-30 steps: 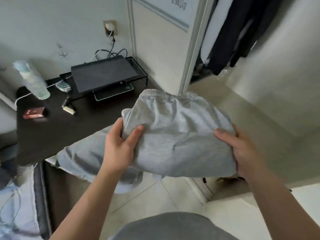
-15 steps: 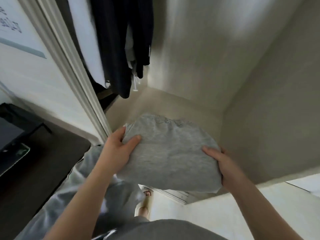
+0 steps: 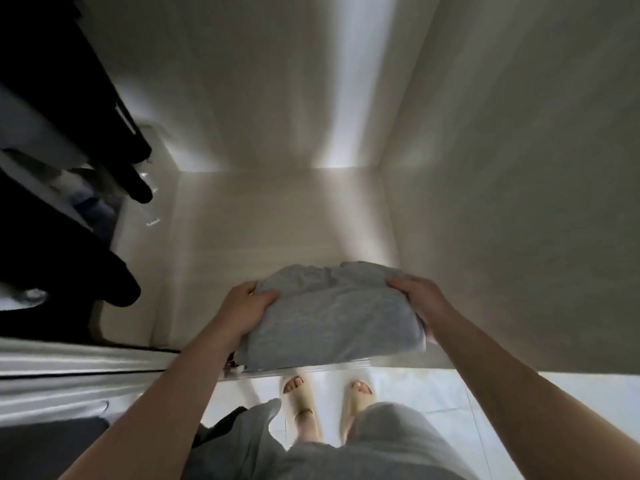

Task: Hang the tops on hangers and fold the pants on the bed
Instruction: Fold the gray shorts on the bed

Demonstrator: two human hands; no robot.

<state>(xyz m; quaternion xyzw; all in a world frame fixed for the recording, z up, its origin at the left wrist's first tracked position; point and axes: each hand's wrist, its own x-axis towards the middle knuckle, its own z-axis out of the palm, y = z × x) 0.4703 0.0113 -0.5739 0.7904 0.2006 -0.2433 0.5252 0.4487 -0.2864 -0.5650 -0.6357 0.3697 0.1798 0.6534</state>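
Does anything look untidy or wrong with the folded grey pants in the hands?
Nothing serious. The grey pants are gripped at both sides by the left hand and right hand. Only the far waistband edge is bunched and wrinkled.

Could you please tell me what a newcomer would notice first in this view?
The folded grey fabric pants at lower centre, held by the left hand and right hand at either end, over the pale wardrobe floor. Dark hanging garments fill the left edge, and beige slide sandals show below.
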